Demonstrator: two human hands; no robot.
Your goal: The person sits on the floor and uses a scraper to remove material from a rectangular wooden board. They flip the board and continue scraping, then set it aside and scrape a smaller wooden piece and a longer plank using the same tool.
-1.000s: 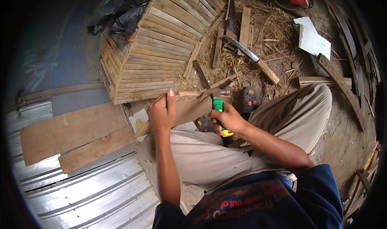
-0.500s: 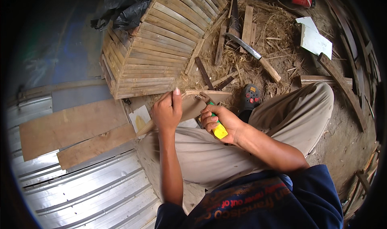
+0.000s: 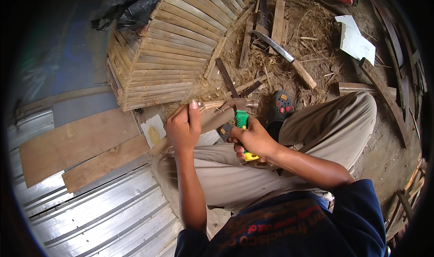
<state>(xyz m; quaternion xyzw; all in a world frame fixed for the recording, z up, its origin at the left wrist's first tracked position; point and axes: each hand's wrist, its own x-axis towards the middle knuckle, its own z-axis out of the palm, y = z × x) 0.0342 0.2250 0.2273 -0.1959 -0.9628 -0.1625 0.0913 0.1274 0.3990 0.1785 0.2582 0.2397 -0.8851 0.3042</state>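
Note:
My right hand (image 3: 255, 139) is wrapped round the green and yellow grip of a claw hammer (image 3: 242, 117). The hammer's rusty head lies at the upper edge of a brown wooden board (image 3: 210, 123), its claw pointing left along that edge. The board slants across my lap. My left hand (image 3: 184, 127) is closed on the board's edge to the left of the hammer, thumb up; its fingers are partly hidden behind the board. Whether the claw has hold of a nail is too small to tell.
A slatted bamboo piece (image 3: 167, 53) stands ahead on the left, with a black plastic bag (image 3: 129, 8) on it. A long knife (image 3: 285, 53) lies among wood strips and shavings. Plywood pieces (image 3: 81, 139) rest on corrugated metal sheet (image 3: 108, 212). White broken panels (image 3: 357, 42) lie far right.
The hammer has turned in my right hand, so its head now shows, tipped to the right above the board's edge. My left hand still holds the board, shifted slightly left.

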